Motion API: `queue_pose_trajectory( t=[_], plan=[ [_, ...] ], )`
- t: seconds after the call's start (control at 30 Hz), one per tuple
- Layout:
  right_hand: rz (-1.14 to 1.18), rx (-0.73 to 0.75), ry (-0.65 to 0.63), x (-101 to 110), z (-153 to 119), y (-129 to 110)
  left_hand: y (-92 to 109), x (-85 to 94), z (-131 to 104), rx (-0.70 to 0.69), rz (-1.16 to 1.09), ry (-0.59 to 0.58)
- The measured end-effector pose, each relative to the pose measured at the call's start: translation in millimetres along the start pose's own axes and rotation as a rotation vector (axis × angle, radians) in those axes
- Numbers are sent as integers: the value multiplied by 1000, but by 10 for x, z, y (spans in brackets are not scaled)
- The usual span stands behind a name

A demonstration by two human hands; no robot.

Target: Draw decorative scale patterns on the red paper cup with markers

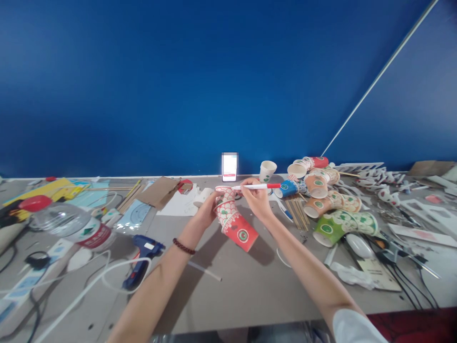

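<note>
My left hand (208, 209) is closed round the upper end of a stack of red and white patterned paper cups (236, 224), tilted so the red base points down to the right. A white marker with a red end (264, 186) lies in the grip of my right hand (257, 200). Its tip is at the cups' upper end, though whether it touches the paper I cannot tell. Just behind my hands a phone (229, 167) stands upright with its screen lit. A white paper cup (267, 170) is upright behind my right hand.
On the right lie stacked paper cups (332, 228), wooden sticks (297, 214) and a white computer mouse (359, 246). To the left are a blue glue gun (143, 257), a water bottle (71, 224), a power strip (35, 286), loose cables and cardboard (157, 191). A blue wall (178, 85) closes off the back.
</note>
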State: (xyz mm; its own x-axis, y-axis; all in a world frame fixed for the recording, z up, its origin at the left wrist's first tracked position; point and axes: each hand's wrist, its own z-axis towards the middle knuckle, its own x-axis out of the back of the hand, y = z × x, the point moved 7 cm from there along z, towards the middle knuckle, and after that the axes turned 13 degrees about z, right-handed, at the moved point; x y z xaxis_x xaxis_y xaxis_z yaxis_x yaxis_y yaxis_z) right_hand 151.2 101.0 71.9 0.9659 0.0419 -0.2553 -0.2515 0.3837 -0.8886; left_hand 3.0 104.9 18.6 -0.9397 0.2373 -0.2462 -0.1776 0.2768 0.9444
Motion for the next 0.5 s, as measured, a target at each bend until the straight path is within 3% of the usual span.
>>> queue_pose_trajectory(
  t=[0.5],
  plan=[
    [-43, 30, -6, -34, -33, -61, 42, -76, -34, -34, 49, -60]
  ],
)
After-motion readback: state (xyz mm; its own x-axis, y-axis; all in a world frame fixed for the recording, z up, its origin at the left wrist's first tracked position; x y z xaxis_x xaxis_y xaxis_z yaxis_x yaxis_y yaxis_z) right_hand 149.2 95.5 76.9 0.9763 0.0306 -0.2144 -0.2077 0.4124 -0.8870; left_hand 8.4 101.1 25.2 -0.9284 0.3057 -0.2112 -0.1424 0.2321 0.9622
